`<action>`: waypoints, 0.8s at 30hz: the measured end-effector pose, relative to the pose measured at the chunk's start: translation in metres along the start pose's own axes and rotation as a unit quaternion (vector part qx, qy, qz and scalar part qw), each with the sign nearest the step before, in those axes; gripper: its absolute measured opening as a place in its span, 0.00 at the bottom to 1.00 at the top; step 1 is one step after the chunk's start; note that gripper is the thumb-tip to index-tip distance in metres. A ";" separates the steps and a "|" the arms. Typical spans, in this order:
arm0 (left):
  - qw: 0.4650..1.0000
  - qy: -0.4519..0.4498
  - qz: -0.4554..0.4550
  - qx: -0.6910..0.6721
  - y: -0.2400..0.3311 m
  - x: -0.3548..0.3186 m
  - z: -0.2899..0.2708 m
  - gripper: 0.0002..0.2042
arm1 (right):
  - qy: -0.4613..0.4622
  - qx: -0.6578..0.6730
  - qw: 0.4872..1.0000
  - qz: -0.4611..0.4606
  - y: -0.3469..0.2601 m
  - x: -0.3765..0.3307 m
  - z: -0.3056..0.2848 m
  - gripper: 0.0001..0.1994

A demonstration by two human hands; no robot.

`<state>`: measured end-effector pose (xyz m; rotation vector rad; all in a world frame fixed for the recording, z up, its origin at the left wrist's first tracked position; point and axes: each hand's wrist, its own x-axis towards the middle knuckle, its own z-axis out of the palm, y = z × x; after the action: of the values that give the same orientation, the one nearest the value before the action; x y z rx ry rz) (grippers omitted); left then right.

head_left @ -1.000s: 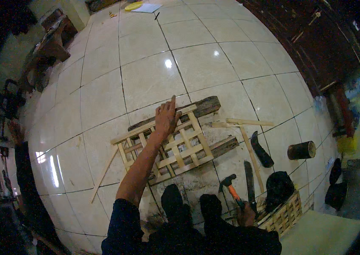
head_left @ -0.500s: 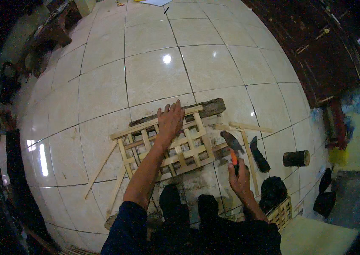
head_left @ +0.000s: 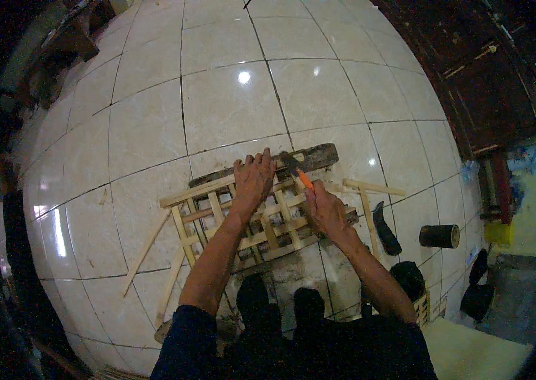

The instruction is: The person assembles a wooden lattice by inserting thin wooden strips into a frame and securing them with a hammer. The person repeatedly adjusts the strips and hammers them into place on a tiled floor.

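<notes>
A pale lattice of woven wooden or bamboo slats (head_left: 214, 208) lies in front of me, its far bar resting along a dark, rough wooden beam (head_left: 320, 156). My left hand (head_left: 255, 180) presses on that far bar, its fingers curled over the edge. In my right hand (head_left: 326, 208) is a hammer (head_left: 305, 180) with an orange handle. Its dark head is at the lattice's far bar, just right of my left fingers. The lattice's right end is partly hidden behind my right hand.
Loose slats lie left (head_left: 146, 253) and right (head_left: 369, 218) of the lattice. Farther right are a curved dark blade-like piece (head_left: 386, 229) and a short cylinder (head_left: 439, 236). A dark wooden cabinet (head_left: 470, 76) stands at the far right. My feet (head_left: 254, 301) are close to the near edge.
My right hand has swung the hammer left and away from me, from beside the lattice onto its far bar. The left hand stays in place. The view has shifted slightly.
</notes>
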<state>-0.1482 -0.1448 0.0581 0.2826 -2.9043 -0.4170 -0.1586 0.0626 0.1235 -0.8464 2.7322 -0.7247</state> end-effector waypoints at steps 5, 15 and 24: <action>1.000 -0.017 -0.008 0.017 0.000 -0.002 0.000 0.21 | 0.000 0.023 0.996 0.088 0.006 0.010 -0.012 0.13; 0.999 0.004 0.025 0.026 0.001 0.000 -0.003 0.20 | 0.006 0.055 0.988 0.142 0.006 0.012 -0.006 0.15; 0.998 0.042 0.025 0.031 -0.009 -0.007 0.016 0.21 | -0.001 0.124 0.983 0.136 0.033 0.007 0.016 0.15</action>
<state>-0.1430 -0.1473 0.0397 0.2301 -2.8391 -0.3009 -0.1757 0.0759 0.0931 -0.4096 2.6070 -0.9731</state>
